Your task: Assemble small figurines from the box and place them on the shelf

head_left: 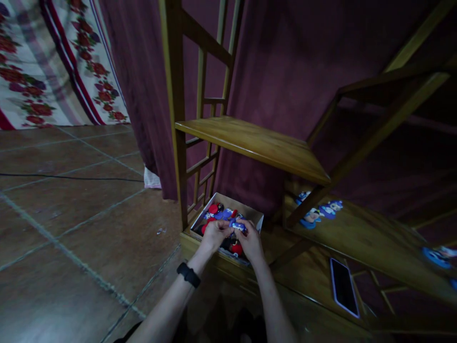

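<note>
Between my two hands is a small blue and white figure (pixel 238 226), too small to make out in detail. My left hand (pixel 216 234) pinches its left side, and my right hand (pixel 251 239) grips its right side. Both hands are over an open cardboard box (pixel 254 215) on the lowest board of a wooden shelf. Several red, black and blue figures (pixel 214 208) lie inside the box, some of them hidden beneath my hands. A black band (pixel 188 275) is around my left wrist.
A bare wooden shelf board (pixel 250 143) juts out above the box. To the right, several flat cartoon figures (pixel 330 208) lie on another board. A phone (pixel 343 287) rests on the lower board. A black cable (pixel 71 177) crosses the tiled floor; purple curtains (pixel 278 95) hang behind.
</note>
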The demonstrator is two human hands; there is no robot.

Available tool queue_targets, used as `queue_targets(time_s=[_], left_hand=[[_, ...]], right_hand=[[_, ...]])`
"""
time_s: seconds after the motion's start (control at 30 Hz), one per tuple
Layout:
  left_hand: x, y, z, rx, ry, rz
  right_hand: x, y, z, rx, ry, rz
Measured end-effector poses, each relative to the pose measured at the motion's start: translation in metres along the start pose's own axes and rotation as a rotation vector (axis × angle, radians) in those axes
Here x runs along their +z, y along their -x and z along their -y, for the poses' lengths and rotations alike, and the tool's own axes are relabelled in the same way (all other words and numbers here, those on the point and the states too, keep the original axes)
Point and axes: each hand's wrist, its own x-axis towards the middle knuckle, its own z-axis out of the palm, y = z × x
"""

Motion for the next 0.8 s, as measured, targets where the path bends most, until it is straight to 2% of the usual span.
queue_targets(time_s=[0.17,0.4,0.6,0.8], left_hand=[[0.004,-0.001,0.0,0.008,0.092,-0.025],[0.005,0.005,-0.001,-0.091,0.33,-0.046],[0.007,0.009,0.002,-0.022,0.31,-0.037],[0.008,0.007,0.011,0.013,0.245,-0.078]], right_hand=[[-0.003,0.002,0.015,-0.076,0.073,-0.056],[-0.003,0.006,0.025,-0.175,0.15,-0.045],[-0.001,0.003,0.021,-0.133,0.124,-0.072],[-0.004,0.0,0.02,-0.064,0.09,-0.08]])
